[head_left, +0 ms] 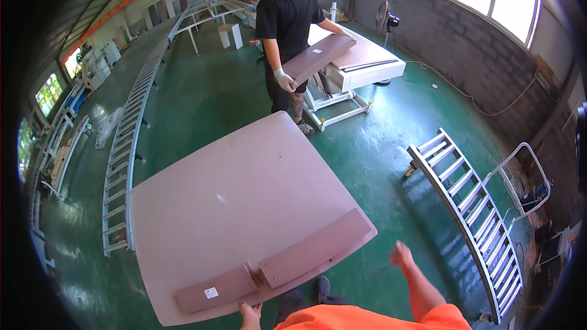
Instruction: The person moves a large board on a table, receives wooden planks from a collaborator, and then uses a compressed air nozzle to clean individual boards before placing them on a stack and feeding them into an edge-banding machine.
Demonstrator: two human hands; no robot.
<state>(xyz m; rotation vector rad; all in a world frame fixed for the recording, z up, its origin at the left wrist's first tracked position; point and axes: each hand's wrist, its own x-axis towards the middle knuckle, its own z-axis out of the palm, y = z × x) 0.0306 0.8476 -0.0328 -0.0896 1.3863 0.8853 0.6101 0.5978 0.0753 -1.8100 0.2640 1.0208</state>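
A large pinkish-brown panel (226, 189) lies flat in front of me. Along its near edge rest two narrower brown boards: a short board (214, 292) with a white label and a longer board (318, 247) to its right. My left hand (249, 316) is closed at the panel's near edge, beside the short board's right end; some of its fingers are hidden. Off the panel's right side, my right hand (402, 255) hangs in the air above the floor, loosely open and holding nothing visible.
Beyond the panel a person (290, 18) in gloves holds another brown board (321, 55) beside a white table (373, 73). A roller conveyor (471, 201) stands at right, with a metal-framed cart (520, 177) behind. Another long roller track (125, 153) runs along the left. A fan (384, 18) stands near the wall.
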